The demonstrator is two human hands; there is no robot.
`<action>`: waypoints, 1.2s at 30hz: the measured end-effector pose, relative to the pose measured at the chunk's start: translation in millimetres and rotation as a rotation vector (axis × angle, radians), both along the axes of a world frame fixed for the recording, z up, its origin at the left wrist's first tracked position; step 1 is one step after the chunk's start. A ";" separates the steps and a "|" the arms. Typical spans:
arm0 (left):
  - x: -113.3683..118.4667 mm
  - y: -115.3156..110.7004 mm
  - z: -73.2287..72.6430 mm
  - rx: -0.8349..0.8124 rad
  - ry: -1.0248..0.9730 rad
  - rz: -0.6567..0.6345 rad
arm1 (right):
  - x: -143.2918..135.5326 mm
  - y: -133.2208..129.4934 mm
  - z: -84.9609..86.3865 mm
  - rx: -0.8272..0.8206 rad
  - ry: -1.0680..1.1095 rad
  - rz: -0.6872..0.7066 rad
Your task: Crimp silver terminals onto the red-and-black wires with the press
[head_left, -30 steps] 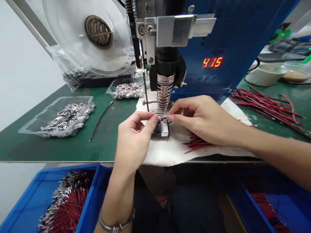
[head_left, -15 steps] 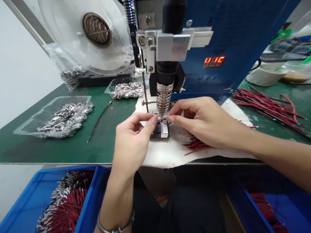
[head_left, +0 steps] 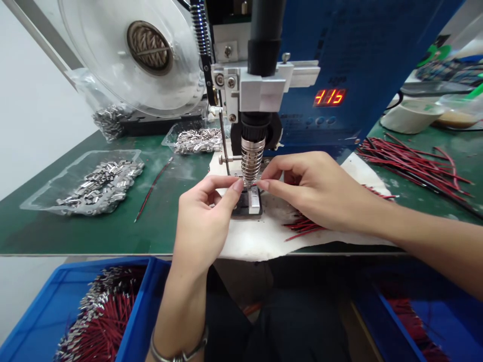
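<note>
My left hand (head_left: 204, 218) is closed in a pinch just left of the soldering machine's spring-wrapped tip (head_left: 252, 158). What its fingertips hold is too small and hidden to make out. On the other side of the tip, my right hand (head_left: 317, 188) pinches a thin red wire (head_left: 254, 184), whose end points toward the left fingertips. Both pinches meet over a small metal-and-black fixture (head_left: 254, 202) under the tip. A bundle of red and black wires (head_left: 302, 226) lies partly beneath my right hand on a white sheet (head_left: 249, 241).
Clear trays of metal pieces (head_left: 105, 183) (head_left: 198, 140) stand left, near a single wire (head_left: 153, 190) with a metal end. More wires (head_left: 411, 161) lie right. Blue bins (head_left: 45, 296) (head_left: 445, 322) sit below the green table (head_left: 169, 221). The blue machine housing (head_left: 362, 65) rises behind.
The soldering head has come down toward the fixture between my fingertips. Faint smoke shows at the left, and the red display's digits differ. Both hands stay nearly in place.
</note>
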State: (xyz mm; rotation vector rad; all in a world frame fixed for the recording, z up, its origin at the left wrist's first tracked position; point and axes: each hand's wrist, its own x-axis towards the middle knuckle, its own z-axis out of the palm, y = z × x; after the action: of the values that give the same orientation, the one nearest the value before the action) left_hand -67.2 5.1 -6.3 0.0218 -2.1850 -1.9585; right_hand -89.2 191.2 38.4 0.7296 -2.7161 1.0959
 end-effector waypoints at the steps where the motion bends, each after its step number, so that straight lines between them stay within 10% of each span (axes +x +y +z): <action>1: 0.0 0.0 -0.1 0.003 0.002 -0.001 | 0.0 -0.2 0.3 0.000 0.001 0.001; 36: -0.1 -1.7 -1.6 0.028 -0.009 -0.016 | -0.5 0.1 3.5 0.018 0.038 0.042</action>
State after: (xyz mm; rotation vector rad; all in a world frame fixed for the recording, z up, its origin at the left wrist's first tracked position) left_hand -67.2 3.4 -7.9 0.0177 -2.1699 -2.0009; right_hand -89.7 191.3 41.9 0.8055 -2.6941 1.0562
